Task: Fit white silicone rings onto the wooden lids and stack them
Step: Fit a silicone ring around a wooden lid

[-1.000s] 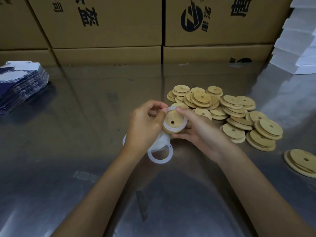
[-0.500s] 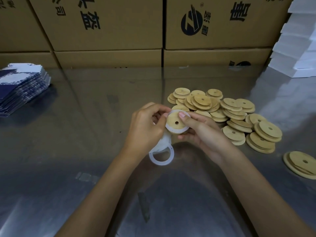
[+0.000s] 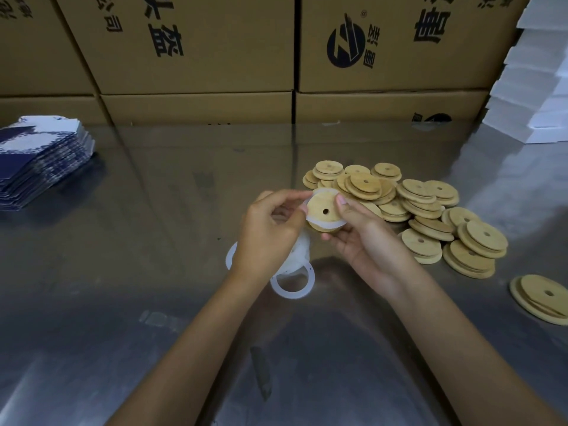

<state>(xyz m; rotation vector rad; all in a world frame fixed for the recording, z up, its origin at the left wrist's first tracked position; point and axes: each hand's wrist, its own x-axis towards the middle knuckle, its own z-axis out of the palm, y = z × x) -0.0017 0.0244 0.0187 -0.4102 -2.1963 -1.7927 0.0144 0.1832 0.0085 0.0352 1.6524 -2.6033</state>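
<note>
Steel table (image 3: 153, 272) before cardboard boxes (image 3: 196, 44); left hand (image 3: 267, 229) pinches ring (image 3: 325, 224), right hand (image 3: 365, 238) grips lid (image 3: 322, 209).

Your view is dim and warm; the steel table (image 3: 153, 241) throws soft glare, the forearms cast shadows near you, and wide-angle bending curves the edges.

A round wooden lid (image 3: 322, 210) with 1 centre hole was held tilted, a white silicone ring (image 3: 329, 225) partly stretched around its rim, above loose rings (image 3: 293, 281) on the tabletop (image 3: 153, 241)
</note>
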